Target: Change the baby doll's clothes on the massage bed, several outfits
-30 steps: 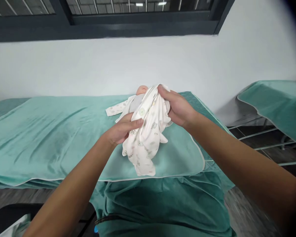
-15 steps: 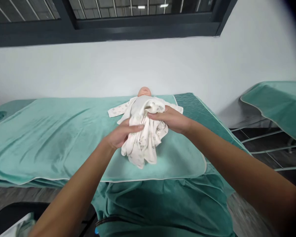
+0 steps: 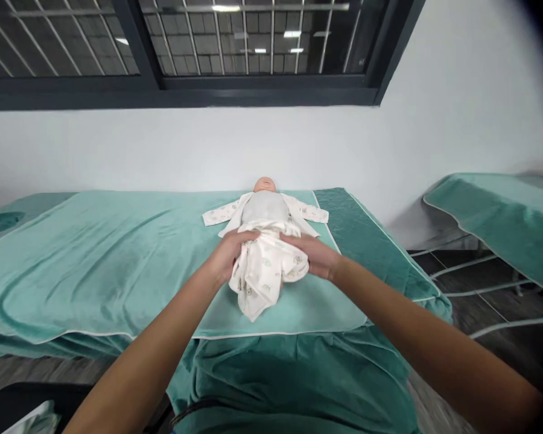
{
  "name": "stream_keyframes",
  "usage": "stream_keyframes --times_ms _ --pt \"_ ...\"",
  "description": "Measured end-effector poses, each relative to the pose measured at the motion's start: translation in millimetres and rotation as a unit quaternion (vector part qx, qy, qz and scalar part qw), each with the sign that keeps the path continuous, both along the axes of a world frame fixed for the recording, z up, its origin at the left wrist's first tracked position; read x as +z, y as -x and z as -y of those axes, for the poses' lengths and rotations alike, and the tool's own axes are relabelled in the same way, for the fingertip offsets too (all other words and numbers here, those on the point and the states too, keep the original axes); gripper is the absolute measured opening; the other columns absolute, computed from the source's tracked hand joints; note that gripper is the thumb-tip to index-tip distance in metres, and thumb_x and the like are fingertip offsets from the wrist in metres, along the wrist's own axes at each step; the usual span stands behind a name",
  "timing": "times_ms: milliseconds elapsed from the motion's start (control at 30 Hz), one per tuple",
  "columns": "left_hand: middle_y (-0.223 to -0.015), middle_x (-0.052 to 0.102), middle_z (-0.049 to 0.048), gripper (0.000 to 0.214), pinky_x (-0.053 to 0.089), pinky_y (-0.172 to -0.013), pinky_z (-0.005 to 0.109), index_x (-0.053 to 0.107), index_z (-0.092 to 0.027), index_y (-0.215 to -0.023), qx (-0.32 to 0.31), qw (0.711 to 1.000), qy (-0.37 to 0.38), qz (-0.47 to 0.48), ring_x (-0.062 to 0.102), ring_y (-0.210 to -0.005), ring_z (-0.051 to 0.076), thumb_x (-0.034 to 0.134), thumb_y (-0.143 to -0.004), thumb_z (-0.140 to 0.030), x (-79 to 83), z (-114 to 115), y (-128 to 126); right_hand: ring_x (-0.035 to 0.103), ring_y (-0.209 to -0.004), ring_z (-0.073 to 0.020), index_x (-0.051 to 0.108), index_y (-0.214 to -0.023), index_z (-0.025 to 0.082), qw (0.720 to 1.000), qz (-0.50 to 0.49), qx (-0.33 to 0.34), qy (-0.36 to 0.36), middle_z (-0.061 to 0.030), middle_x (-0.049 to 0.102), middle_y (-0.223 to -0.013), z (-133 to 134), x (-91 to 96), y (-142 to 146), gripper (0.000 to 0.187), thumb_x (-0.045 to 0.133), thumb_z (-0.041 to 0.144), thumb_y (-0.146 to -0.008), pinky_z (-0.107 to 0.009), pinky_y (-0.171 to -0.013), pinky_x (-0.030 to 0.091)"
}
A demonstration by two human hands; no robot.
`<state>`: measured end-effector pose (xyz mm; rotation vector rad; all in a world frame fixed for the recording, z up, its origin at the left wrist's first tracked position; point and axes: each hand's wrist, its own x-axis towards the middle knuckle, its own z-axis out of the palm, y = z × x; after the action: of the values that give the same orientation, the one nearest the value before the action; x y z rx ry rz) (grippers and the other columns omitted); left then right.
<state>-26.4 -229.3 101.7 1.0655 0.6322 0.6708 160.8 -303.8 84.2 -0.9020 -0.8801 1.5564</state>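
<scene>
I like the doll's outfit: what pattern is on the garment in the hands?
Cream-white garment with small faint printed figures, clearest in the head view.

Soft, even light is filling the room from overhead; ceiling lamps [image 3: 226, 8] are showing as bright bars in the dark window [image 3: 72, 48]. The white wall [image 3: 163, 150] is reading bright without glare. The teal cover [image 3: 95, 259] is carrying a mild sheen and shallow fold shadows. The left hand [image 3: 228, 256] and right hand [image 3: 314, 258] are throwing only faint shadow onto the white garment [image 3: 262, 280]. The centre is showing sharp, while the forearms [image 3: 154, 361] near the bottom edge are stretching and softening, straight lines are bowing, and the upper right corner is fading into a dark vignette.
</scene>
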Motion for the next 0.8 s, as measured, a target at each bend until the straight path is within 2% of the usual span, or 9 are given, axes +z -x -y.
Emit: stream_keyframes --times_ms 67,167,233,333,467,533,633,700,800 --pt "-0.094 0.078 0.0124 0.041 0.056 -0.079 0.037 0.071 -0.01 -0.105 0.01 0.997 -0.009 -0.071 0.073 -0.084 0.028 0.077 -0.069 -0.029 -11.9 0 0 0.073 -0.096 -0.0265 0.073 -0.113 0.015 0.999 0.011 -0.007 0.04 -0.0119 0.076 -0.108 7 -24.7 8 0.043 0.078 0.041 -0.08 -0.041 -0.089 0.059" --pt "-0.096 0.077 0.0091 0.036 0.053 -0.081 0.036 0.073 -0.011 -0.098 -0.017 0.974 -0.125 -0.19 0.071 -0.091 0.029 0.074 -0.07 -0.034 -29.7 3 4 0.072 -0.1 -0.0289 0.074 -0.113 0.015 0.993 0.07 -0.048 0.076 -0.0123 0.076 -0.111 21 -59.8 15 0.047 0.081 0.041 -0.074 -0.044 -0.091 0.058" --pt "-0.098 0.077 0.0076 0.034 0.051 -0.083 0.036 0.075 -0.014 -0.098 -0.055 0.943 -0.204 -0.259 0.069 -0.097 0.03 0.071 -0.072 -0.035 -35.3 7 4 0.072 -0.1 -0.0308 0.074 -0.114 0.016 0.977 0.174 -0.097 0.072 -0.0111 0.076 -0.109 28 -78.3 15 0.047 0.077 0.044 -0.076 -0.047 -0.088 0.058" --pt "-0.1 0.077 0.0084 0.028 0.049 -0.084 0.036 0.076 -0.018 -0.096 -0.083 0.877 -0.311 -0.356 0.068 -0.101 0.032 0.065 -0.076 -0.035 -34.1 15 -4 0.07 -0.105 -0.034 0.074 -0.113 0.018 0.934 0.322 -0.152 0.039 -0.0098 0.076 -0.11 28 -95.1 12 0.042 0.069 0.045 -0.081 -0.05 -0.091 0.055" --pt "-0.1 0.076 0.0169 0.028 0.047 -0.078 0.038 0.075 -0.018 -0.091 -0.102 0.755 -0.438 -0.478 0.069 -0.096 0.035 0.055 -0.084 -0.036 -31.3 27 -19 0.061 -0.122 -0.0364 0.074 -0.111 0.021 0.904 0.379 -0.2 0.002 -0.0093 0.073 -0.12 20 -100.1 12 0.034 0.063 0.037 -0.082 -0.051 -0.108 0.042" --pt "-0.1 0.075 0.0194 0.03 0.046 -0.074 0.038 0.074 -0.017 -0.091 -0.114 0.731 -0.455 -0.495 0.069 -0.093 0.035 0.052 -0.085 -0.036 -32.4 30 -24 0.062 -0.12 -0.036 0.074 -0.108 0.021 0.896 0.391 -0.208 -0.009 -0.01 0.073 -0.118 19 -99.4 13 0.032 0.059 0.036 -0.085 -0.05 -0.107 0.042" --pt "-0.103 0.075 0.0174 0.031 0.046 -0.073 0.036 0.073 -0.018 -0.093 -0.106 0.751 -0.439 -0.481 0.069 -0.094 0.034 0.051 -0.087 -0.039 -33.5 30 -25 0.062 -0.121 -0.0332 0.073 -0.111 0.021 0.894 0.395 -0.21 -0.023 -0.01 0.072 -0.121 22 -99.7 16 0.037 0.052 0.042 -0.09 -0.046 -0.107 0.044" --pt "-0.104 0.075 0.0142 0.03 0.046 -0.075 0.035 0.073 -0.02 -0.094 -0.086 0.789 -0.407 -0.452 0.069 -0.097 0.033 0.053 -0.087 -0.041 -32.5 30 -24 0.059 -0.126 -0.0312 0.071 -0.118 0.021 0.905 0.363 -0.219 -0.028 -0.0087 0.07 -0.128 26 -101.8 16 0.042 0.052 0.048 -0.091 -0.043 -0.109 0.043" --pt "-0.108 0.075 0.0098 0.028 0.047 -0.084 0.035 0.074 -0.021 -0.097 -0.061 0.862 -0.347 -0.364 0.068 -0.103 0.031 0.06 -0.084 -0.041 -29.0 31 -23 0.06 -0.127 -0.0297 0.067 -0.125 0.022 0.941 0.225 -0.251 -0.018 -0.0075 0.068 -0.132 27 -105.4 15 0.05 0.059 0.053 -0.088 -0.042 -0.108 0.046"
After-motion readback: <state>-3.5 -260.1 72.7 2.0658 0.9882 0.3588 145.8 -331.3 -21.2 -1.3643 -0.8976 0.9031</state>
